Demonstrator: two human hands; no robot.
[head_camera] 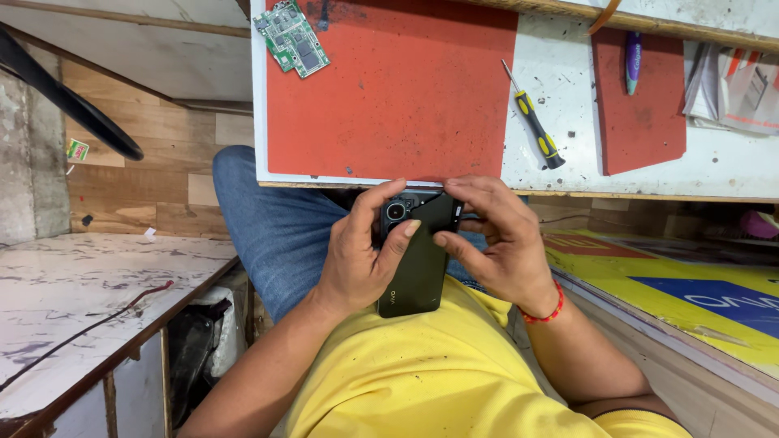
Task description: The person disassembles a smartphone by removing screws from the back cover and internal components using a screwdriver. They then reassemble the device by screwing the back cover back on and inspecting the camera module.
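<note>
The person sits low at the bench, and both hands are closed around 1 thing: a glossy black smartphone [419, 259] held back-side up over the lap, its round camera lens near the top end. It hangs just below the front edge of the white worktable [560, 73], above the yellow shirt [422, 381] and the blue jeans [276, 219].

The left hand [361, 255] wraps the phone from its left side, fingers curled over the top edge and the thumb laid flat across the back, just under the lens. The right hand [499, 243] grips the opposite side, fingers bent down onto the upper right corner, thumb pressing in toward the middle of the back. A red thread bracelet [545, 312] circles that wrist. Neither hand is open; both have firm hold of the phone.

On the table, well apart from the hands, lies a large red rubber mat [389, 89] with a green circuit board [292, 36] at its upper left corner. Beside the mat, on the bare white surface, rests a yellow-and-black screwdriver [533, 118], tip pointing away from the person. Further right sits a smaller red mat [641, 105] with a purple pen [633, 61] at its top edge.
</note>
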